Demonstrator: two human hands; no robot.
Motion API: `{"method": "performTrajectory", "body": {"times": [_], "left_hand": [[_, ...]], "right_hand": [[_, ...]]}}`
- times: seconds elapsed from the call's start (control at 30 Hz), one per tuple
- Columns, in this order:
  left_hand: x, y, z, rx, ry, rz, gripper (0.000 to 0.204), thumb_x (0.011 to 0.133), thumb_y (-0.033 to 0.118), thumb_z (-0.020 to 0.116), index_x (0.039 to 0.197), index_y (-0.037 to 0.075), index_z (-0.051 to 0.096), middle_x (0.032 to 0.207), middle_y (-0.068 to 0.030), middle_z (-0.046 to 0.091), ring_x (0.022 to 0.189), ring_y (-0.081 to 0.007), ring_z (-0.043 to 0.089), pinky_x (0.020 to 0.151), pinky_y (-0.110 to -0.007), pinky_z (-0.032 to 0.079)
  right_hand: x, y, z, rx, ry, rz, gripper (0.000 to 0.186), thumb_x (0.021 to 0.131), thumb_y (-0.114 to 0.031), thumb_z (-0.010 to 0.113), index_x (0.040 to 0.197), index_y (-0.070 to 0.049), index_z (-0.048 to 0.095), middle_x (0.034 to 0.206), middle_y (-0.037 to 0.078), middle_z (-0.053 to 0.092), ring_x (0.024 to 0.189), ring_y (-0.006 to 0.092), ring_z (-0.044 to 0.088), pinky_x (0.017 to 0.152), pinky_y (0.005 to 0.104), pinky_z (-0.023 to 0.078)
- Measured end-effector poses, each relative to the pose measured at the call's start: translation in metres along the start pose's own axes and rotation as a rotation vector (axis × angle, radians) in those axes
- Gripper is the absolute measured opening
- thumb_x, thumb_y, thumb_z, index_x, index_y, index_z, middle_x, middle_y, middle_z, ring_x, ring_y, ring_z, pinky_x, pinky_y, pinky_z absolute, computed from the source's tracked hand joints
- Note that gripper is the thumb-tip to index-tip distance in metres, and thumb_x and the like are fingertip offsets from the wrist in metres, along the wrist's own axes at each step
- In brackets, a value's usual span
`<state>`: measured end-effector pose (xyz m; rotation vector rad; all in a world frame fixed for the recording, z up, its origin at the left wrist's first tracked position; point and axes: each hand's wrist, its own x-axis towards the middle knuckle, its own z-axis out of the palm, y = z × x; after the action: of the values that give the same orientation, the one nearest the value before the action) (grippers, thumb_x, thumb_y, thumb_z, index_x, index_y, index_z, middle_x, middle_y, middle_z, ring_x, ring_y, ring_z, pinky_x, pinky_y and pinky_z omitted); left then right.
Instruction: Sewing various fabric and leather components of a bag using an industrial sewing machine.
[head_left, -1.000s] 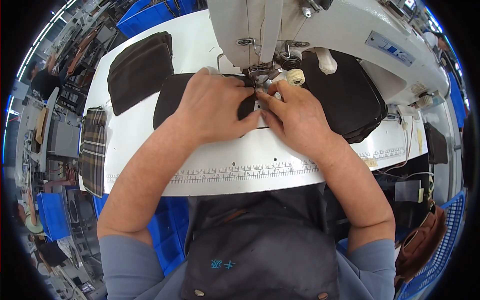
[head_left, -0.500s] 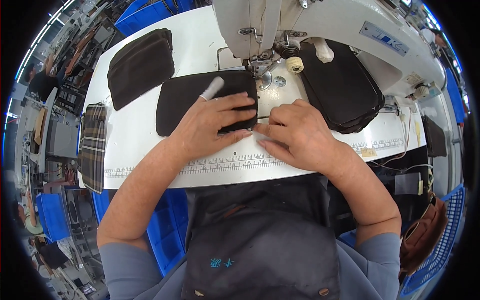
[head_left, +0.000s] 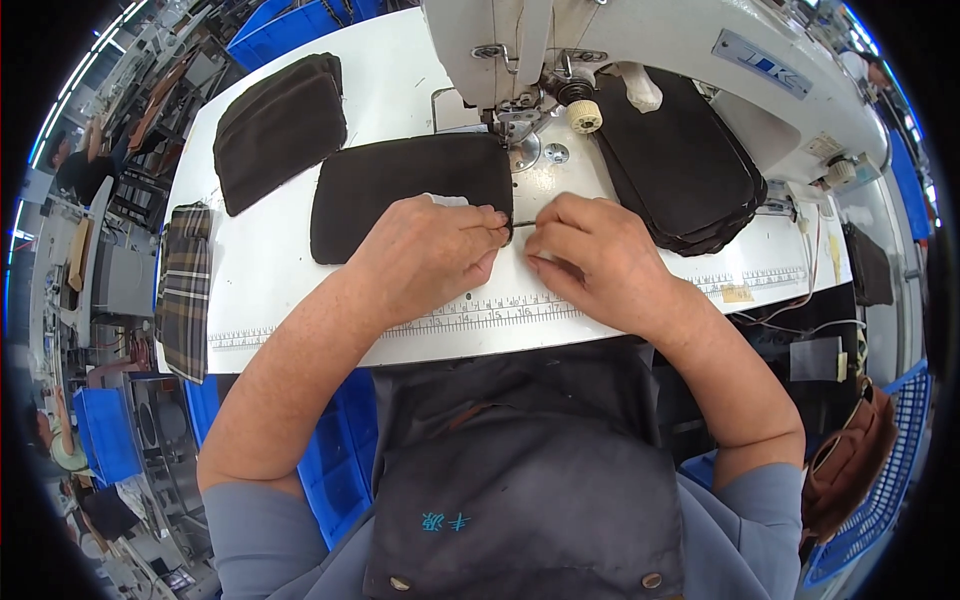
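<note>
A dark brown, round-cornered fabric panel (head_left: 400,175) lies flat on the white sewing table, its right edge beside the sewing machine's presser foot (head_left: 515,125). My left hand (head_left: 430,250) is closed over its near right corner, fingers and thumb drawn together at the edge. A white finger cover (head_left: 448,200) shows on one bent finger of that hand. Just right of the corner, a small gap away, my right hand (head_left: 600,255) is curled with thumb and forefinger close together. Whatever lies between those fingertips, if anything, is too small to make out.
To the right, under the machine arm (head_left: 690,40), sits a stack of dark panels (head_left: 680,165). More dark pieces (head_left: 280,130) lie at the far left, with plaid fabric (head_left: 185,290) over the left edge. A ruler strip (head_left: 440,320) runs along the near edge.
My left hand has gone from lying spread on the panel to fingers drawn together at its corner. My right hand has pulled slightly right, off the corner.
</note>
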<state>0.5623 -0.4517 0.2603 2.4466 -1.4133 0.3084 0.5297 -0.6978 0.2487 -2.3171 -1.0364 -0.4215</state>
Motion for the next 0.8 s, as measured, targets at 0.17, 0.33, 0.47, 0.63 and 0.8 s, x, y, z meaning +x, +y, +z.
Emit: {"method": "performTrajectory", "body": {"times": [0.17,0.33,0.47,0.63,0.8], "left_hand": [[0.001,-0.001,-0.004,-0.188,0.048,-0.090,0.009,0.080,0.006,0.077,0.089,0.004,0.074,0.110,-0.0052,0.077,0.093,-0.0252,0.075,0.073,-0.037,0.058],[0.002,0.000,-0.003,-0.123,-0.019,-0.101,0.009,0.080,0.008,0.076,0.086,0.003,0.071,0.105,-0.0076,0.076,0.089,-0.0266,0.074,0.072,-0.037,0.058],[0.000,-0.003,0.004,-0.327,0.120,-0.210,0.011,0.080,0.010,0.075,0.087,0.003,0.070,0.100,-0.0086,0.075,0.083,-0.0275,0.072,0.069,-0.036,0.058],[0.001,-0.010,0.005,-0.447,0.168,-0.247,0.012,0.080,0.011,0.077,0.089,0.005,0.071,0.102,-0.0085,0.076,0.083,-0.0271,0.073,0.068,-0.035,0.057],[-0.006,-0.003,0.007,-0.035,0.158,-0.092,0.025,0.083,0.014,0.077,0.106,0.006,0.073,0.115,-0.0094,0.076,0.096,-0.0229,0.075,0.069,-0.032,0.055]], "right_hand": [[0.016,-0.003,0.000,0.020,-0.040,0.128,0.022,0.080,-0.009,0.080,0.098,-0.005,0.067,0.111,0.008,0.065,0.083,0.0298,0.069,0.075,0.0410,0.057],[0.023,0.003,0.002,-0.021,-0.083,-0.040,0.025,0.079,-0.009,0.080,0.100,-0.004,0.068,0.115,0.008,0.067,0.098,0.0291,0.070,0.079,0.0407,0.059],[0.024,0.008,0.003,-0.047,-0.057,-0.068,0.025,0.078,-0.010,0.080,0.099,-0.005,0.069,0.108,0.008,0.068,0.095,0.0295,0.070,0.077,0.0409,0.059],[0.027,0.017,0.016,-0.212,0.083,-0.185,0.015,0.079,-0.016,0.078,0.088,-0.009,0.068,0.080,0.003,0.065,0.077,0.0259,0.068,0.065,0.0415,0.053],[0.022,0.014,0.016,-0.176,0.124,-0.141,0.009,0.078,-0.014,0.073,0.083,-0.010,0.066,0.073,0.002,0.061,0.071,0.0237,0.066,0.061,0.0392,0.051]]}}
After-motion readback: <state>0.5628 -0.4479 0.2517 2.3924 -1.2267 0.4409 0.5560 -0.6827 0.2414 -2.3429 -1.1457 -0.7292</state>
